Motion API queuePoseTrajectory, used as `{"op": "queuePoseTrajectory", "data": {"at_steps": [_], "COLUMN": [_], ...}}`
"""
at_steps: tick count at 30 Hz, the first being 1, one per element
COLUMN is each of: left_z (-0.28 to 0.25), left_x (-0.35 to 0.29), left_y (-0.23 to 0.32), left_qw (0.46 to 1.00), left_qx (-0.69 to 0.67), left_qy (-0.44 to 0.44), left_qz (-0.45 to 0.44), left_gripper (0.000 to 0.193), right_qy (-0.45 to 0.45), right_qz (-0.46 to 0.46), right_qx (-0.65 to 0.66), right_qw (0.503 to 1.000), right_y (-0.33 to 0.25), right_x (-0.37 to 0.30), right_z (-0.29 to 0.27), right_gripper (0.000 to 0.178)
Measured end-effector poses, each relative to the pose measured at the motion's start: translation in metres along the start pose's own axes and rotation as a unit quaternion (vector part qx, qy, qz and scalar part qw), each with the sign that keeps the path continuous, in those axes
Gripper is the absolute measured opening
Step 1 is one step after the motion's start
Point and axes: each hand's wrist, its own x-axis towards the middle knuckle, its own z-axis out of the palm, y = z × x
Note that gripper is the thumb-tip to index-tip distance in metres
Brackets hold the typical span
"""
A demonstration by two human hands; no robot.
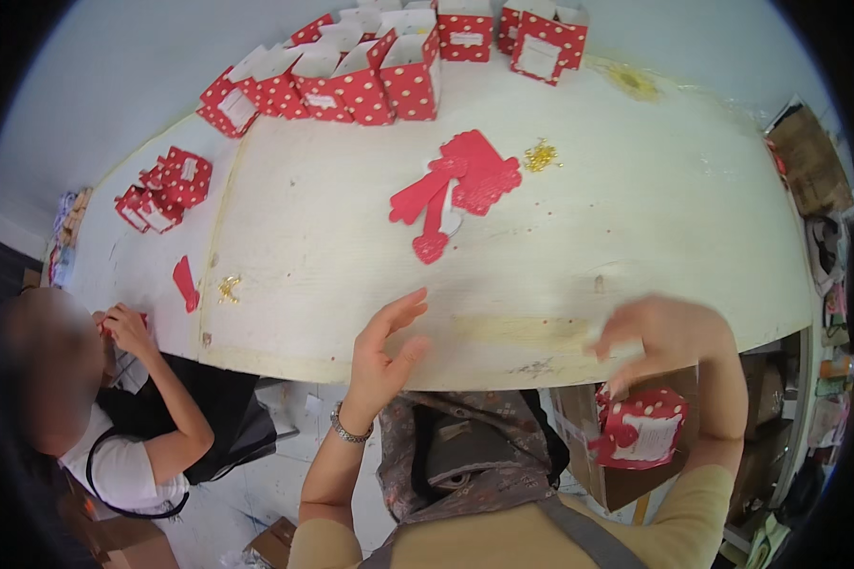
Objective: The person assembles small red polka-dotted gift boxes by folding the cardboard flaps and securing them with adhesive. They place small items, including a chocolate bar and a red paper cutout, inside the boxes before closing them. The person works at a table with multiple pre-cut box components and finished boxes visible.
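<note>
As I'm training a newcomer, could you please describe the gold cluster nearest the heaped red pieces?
On the big white table, find the heap of flat red pieces. Just right of its upper part lies a cluster of small gold bits. Unlike the other gold cluster, farther left, it sits beside this heap.

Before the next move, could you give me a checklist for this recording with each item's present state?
1. Left bare hand free: ok, open and empty.
2. Right bare hand free: ok, looks open and empty, though blurred.
3. Flat red paper cutouts separated: not ok, they overlap on the white table.
4. Small shiny gold pieces beside them countable: cannot tell, too small.
5. Red polka-dot box seated in brown cardboard carton: cannot tell, underside hidden.
6. Co-worker's hand clear: ok, far left.
</note>
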Motion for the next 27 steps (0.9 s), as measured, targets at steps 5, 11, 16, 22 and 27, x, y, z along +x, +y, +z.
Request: {"op": "queuePoseTrajectory", "data": {"at_steps": [5,11,16,22,27], "left_z": [0.006,0.009,-0.001,-0.009,-0.004], "left_x": [0.001,0.007,-0.001,0.046,0.047], "left_y": [-0.004,-0.008,-0.013,0.034,0.047], "left_qw": [0.996,0.995,0.997,0.990,0.961], "left_qx": [0.050,-0.011,0.010,0.022,-0.081], "left_qy": [0.034,0.044,0.061,0.088,-0.255], "left_qz": [-0.059,-0.090,-0.054,0.107,-0.074], "left_gripper": [0.036,0.026,0.027,0.081,0.108], "right_qy": [0.443,0.651,0.541,0.304,0.185], "right_qz": [0.059,0.133,0.136,-0.205,-0.202], "right_qx": [-0.202,-0.291,-0.268,-0.098,0.131], "right_qw": [0.871,0.688,0.785,0.925,0.953], "right_y": [0.122,0.240,0.147,0.009,-0.026], "right_x": [0.120,0.195,0.166,0.114,0.133], "right_z": [-0.119,-0.228,-0.176,-0.070,-0.002], "right_gripper": [0.048,0.047,0.013,0.017,0.010]}}
